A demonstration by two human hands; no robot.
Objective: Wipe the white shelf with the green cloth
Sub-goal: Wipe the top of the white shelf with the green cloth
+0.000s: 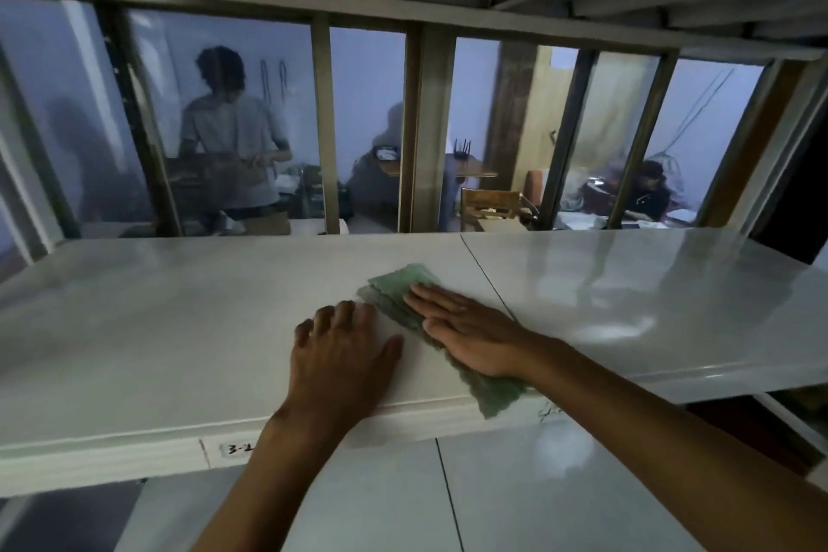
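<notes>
The green cloth (448,336) lies flat on the white shelf (179,318), near its front edge and just left of the seam where two shelf panels meet; its near corner droops over the front lip, and its middle is hidden under your right hand (470,336). That hand presses palm-down on the cloth with the fingers (430,298) stretched out straight and close together, gripping nothing, only flattening the fabric; the far end of the cloth looks smeared, so its edge there is hard to trace. Your left hand (340,350) rests just beside the cloth on the bare shelf, palm down, fingers slightly curled and spread, holding nothing, and you cannot tell whether its thumb touches the cloth's edge. A small label (239,448) on the shelf's front lip is partly covered by your left forearm, so only "3-2" reads. Below, a lower shelf (560,484) is cut off by the frame. Beyond the shelf, window bars (325,121) and hazy glass blur a room where a standing person (233,134) and a seated person (649,193) are only dimly visible.
</notes>
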